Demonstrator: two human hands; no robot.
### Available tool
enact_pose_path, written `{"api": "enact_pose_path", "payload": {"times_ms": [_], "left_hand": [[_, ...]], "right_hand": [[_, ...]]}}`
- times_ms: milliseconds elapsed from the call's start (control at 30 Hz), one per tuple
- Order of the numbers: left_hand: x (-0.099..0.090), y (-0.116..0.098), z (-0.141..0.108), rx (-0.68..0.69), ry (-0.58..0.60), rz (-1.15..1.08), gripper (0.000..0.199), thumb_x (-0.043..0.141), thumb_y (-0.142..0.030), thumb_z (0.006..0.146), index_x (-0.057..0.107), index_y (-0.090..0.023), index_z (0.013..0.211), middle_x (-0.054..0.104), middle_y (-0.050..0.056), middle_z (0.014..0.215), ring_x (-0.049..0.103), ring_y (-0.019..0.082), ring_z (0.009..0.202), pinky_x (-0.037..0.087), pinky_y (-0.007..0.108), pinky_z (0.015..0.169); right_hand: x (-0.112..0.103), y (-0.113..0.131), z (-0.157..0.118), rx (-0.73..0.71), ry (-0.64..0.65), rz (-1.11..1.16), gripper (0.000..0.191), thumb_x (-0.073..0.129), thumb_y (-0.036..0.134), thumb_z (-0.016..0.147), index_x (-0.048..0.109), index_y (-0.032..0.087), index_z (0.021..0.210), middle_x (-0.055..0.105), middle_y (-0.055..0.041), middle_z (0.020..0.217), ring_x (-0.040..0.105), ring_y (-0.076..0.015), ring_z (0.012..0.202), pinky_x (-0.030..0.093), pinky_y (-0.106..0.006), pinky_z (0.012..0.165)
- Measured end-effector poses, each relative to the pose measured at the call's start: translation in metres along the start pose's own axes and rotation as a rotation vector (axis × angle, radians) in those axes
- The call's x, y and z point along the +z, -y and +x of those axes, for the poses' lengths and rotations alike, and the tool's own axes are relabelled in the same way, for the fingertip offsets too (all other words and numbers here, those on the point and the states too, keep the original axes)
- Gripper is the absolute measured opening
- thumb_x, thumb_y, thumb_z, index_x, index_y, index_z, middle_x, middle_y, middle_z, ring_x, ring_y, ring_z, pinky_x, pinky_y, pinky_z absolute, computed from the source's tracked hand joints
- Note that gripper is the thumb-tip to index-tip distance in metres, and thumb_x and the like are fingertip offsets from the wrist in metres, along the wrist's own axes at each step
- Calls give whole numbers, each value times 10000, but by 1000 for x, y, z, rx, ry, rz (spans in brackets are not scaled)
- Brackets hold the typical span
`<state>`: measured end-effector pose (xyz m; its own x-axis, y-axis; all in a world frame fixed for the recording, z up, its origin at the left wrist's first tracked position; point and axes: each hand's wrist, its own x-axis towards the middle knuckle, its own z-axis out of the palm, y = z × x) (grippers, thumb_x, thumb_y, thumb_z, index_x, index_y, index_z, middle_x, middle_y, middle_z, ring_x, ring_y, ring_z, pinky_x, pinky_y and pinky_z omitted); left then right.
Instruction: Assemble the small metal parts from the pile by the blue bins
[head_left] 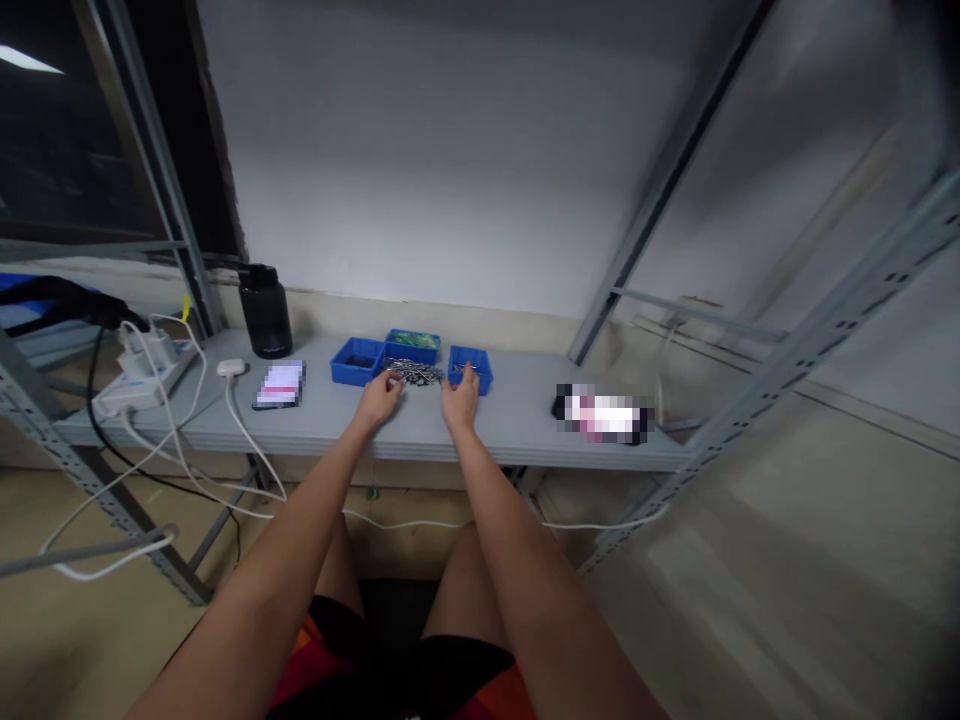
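Observation:
A pile of small shiny metal pieces (416,372), perhaps screws, lies on the grey shelf. At its left side my left hand (379,398) has its fingers curled together; anything in them is too small to make out. My right hand (460,400) is at the pile's right side, its fingertips closed over the near left part of a blue bin (484,383). That bin has some thin metal pieces in it, partly hidden by the hand. To the left stands a blue bin with dark small parts (349,376), and behind the pile a blue bin with a green packet (414,341).
A black bottle (265,312), a phone (280,384) and a white charger (231,368) are on the left of the shelf (517,425), beside a power strip (150,378) with trailing white cables. Another phone (602,414) lies to the right. Metal uprights frame both ends.

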<state>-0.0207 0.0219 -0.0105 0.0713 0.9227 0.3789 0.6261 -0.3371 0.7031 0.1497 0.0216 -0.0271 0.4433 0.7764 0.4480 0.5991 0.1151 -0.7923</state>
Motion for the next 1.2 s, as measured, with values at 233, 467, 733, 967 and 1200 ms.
{"api": "enact_pose_path", "payload": {"times_ms": [233,467,733,967,1200], "left_hand": [[0,0,0,-6,1,5,257,528,-230,880,682,-123,1057,697,87,813,618,193,756,439,284,716],[4,8,6,49,-77,30,257,523,-154,865,681,-92,1058,703,155,1001,636,221,901,474,329,862],[5,10,9,42,-83,72,289,493,-71,838,687,-83,1053,685,168,1060,629,232,997,459,348,961],[4,7,7,38,-47,73,307,477,-83,846,683,-70,1073,695,168,1060,635,231,975,464,335,938],[4,5,6,33,-28,71,322,472,-98,840,687,-73,1078,713,146,997,645,217,901,478,319,893]], "right_hand": [[-3,0,1,4,12,30,735,460,230,851,195,84,1521,481,-197,1382,593,-225,1091,437,-341,998],[-7,13,-10,-171,279,-218,420,439,179,884,567,159,1284,613,-120,1234,576,-219,1110,441,-320,973],[-6,23,-20,-414,512,-550,389,421,307,960,605,206,1286,524,-103,1413,469,-286,1247,398,-441,1026],[-6,22,-18,-415,529,-590,417,373,316,979,564,204,1332,561,-109,1382,484,-297,1230,400,-460,1009],[-3,23,-18,-387,530,-578,446,396,317,971,517,208,1386,512,-111,1439,466,-301,1273,380,-474,1035]]}}
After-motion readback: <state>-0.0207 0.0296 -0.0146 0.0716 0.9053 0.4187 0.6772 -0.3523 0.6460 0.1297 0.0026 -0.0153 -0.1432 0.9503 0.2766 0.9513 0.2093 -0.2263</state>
